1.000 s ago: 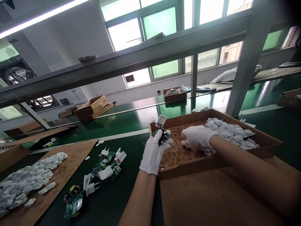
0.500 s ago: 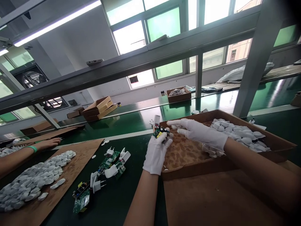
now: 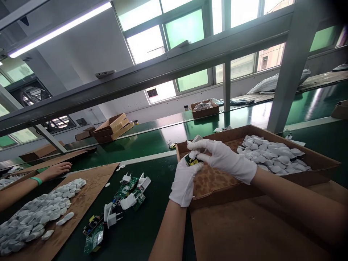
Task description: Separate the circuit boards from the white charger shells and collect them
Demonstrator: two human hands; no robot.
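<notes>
My left hand [image 3: 183, 184], in a white glove, is closed round a small green circuit board [image 3: 191, 160] with yellow and black components. A white plug housing [image 3: 197, 139] shows just above the board, partly behind my fingers. My right hand [image 3: 220, 156], also gloved, reaches in from the right with thumb and fingers pinched at the board's upper side. Between those fingertips a small white piece [image 3: 193, 155] shows against the board, partly hidden. Both hands are over the left end of a shallow cardboard box [image 3: 217, 195] holding a heap of white rounded pieces [image 3: 272, 154].
On the green belt to the left lie several circuit boards with white plugs [image 3: 129, 194]. Further left, white pieces [image 3: 35, 214] cover a cardboard sheet [image 3: 100, 175]. Another person's bare hand [image 3: 58, 169] rests near it. A metal post [image 3: 288, 72] rises behind the box.
My right hand has moved left and down onto the board, bringing the small white piece against it. My left hand has shifted slightly right. The other person's hand has barely moved.
</notes>
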